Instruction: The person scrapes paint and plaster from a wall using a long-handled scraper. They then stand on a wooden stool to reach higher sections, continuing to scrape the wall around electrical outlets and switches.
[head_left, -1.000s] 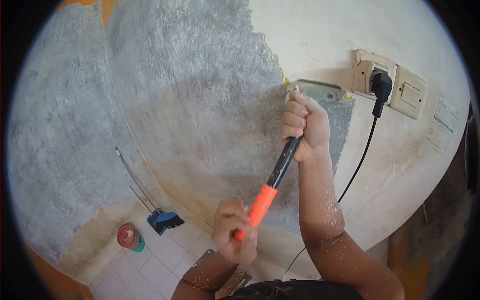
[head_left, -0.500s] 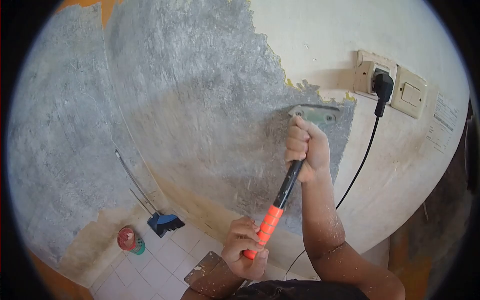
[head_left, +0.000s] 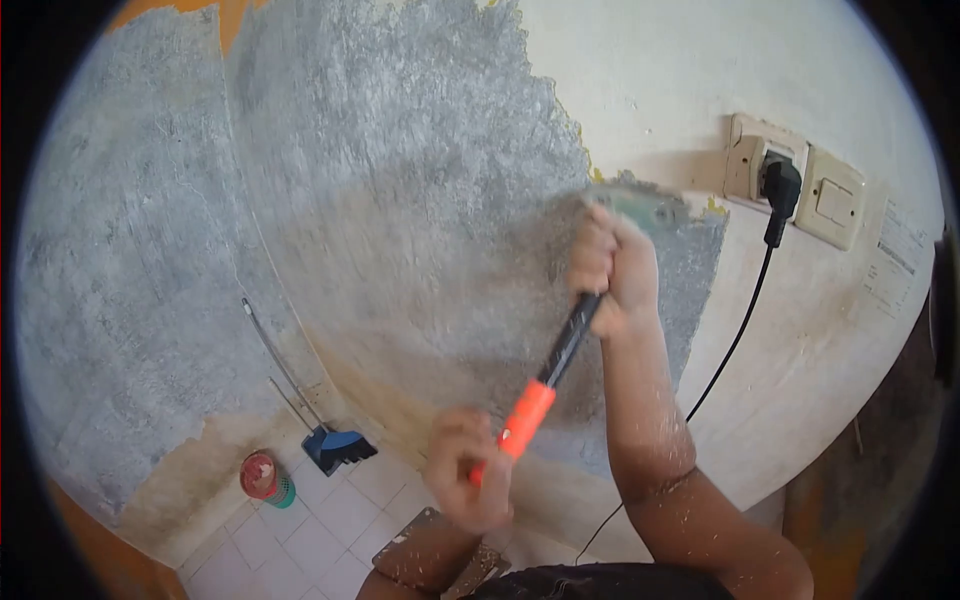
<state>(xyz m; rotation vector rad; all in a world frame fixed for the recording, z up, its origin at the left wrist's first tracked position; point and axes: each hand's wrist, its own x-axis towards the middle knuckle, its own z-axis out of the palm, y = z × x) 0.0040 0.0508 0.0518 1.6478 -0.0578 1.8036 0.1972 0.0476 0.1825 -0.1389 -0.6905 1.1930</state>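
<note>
A long scraper with a black and orange handle (head_left: 530, 418) slants up against the wall. My left hand (head_left: 468, 470) is wrapped round the lower orange end, somewhat blurred. Near the scraper's head, my right hand (head_left: 612, 262) grips the black upper part. The wide scraper head (head_left: 650, 208), blurred by motion, lies against the wall at the border between the bare grey surface (head_left: 420, 230) and the cream paint (head_left: 660, 90). Ragged yellowish paint edges show beside the head. Pale flecks dot both forearms.
A black plug (head_left: 780, 185) sits in a wall socket right of the scraper, its cable hanging down past my right forearm. Beside it is a light switch (head_left: 835, 200). A blue broom (head_left: 345, 445) and a red and green basket (head_left: 268, 478) stand on the tiled floor (head_left: 325, 535).
The scraper head has moved slightly up along the paint edge. My left hand has shifted up and left with the handle's lower end. The view has shifted a little.
</note>
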